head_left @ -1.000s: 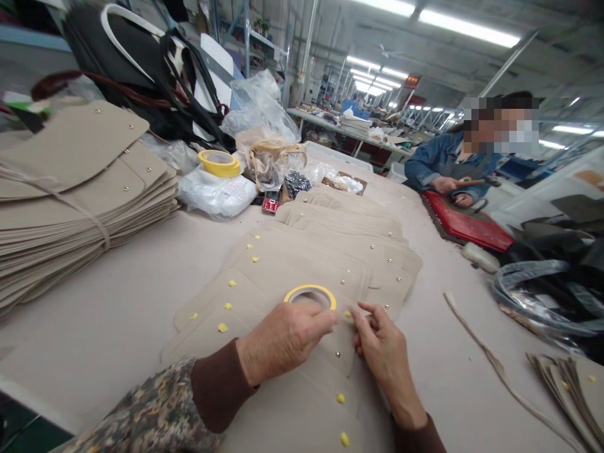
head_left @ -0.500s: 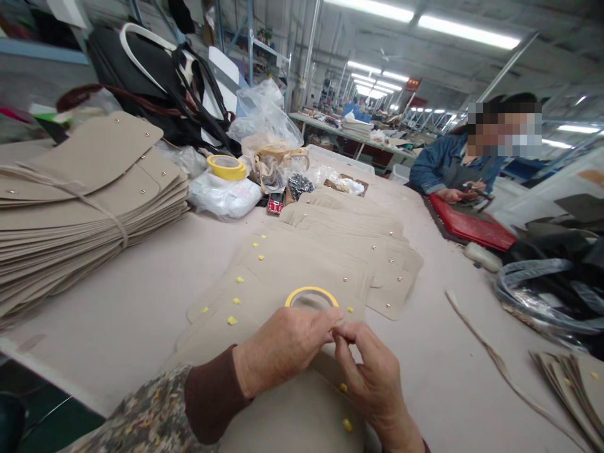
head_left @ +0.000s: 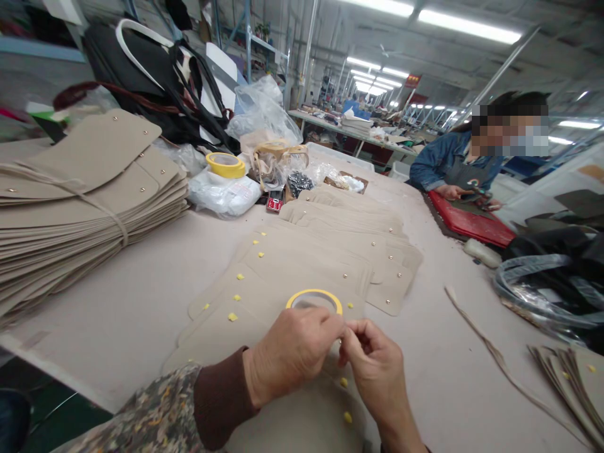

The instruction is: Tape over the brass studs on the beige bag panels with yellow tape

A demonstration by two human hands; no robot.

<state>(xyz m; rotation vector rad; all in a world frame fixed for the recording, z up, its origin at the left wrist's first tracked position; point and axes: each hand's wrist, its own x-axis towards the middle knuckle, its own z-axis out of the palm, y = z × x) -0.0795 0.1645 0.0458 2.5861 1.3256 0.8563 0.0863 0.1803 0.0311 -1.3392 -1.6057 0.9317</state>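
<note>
My left hand is curled around a roll of yellow tape, whose far rim shows above my knuckles. My right hand is pinched shut right beside it, fingertips meeting my left fingers at the tape's edge; what it pinches is too small to make out. Both hands rest over overlapping beige leather panels with metal studs, some studs covered by small yellow tape bits.
A tied stack of beige panels lies at left. Behind are black bags, plastic bags and a second yellow tape roll. A person in a denim jacket works over a red mat. A beige strip lies at right.
My right hand has drawn back from the panel toward my left hand and closed into a pinch at the tape roll. The view has shifted slightly.
</note>
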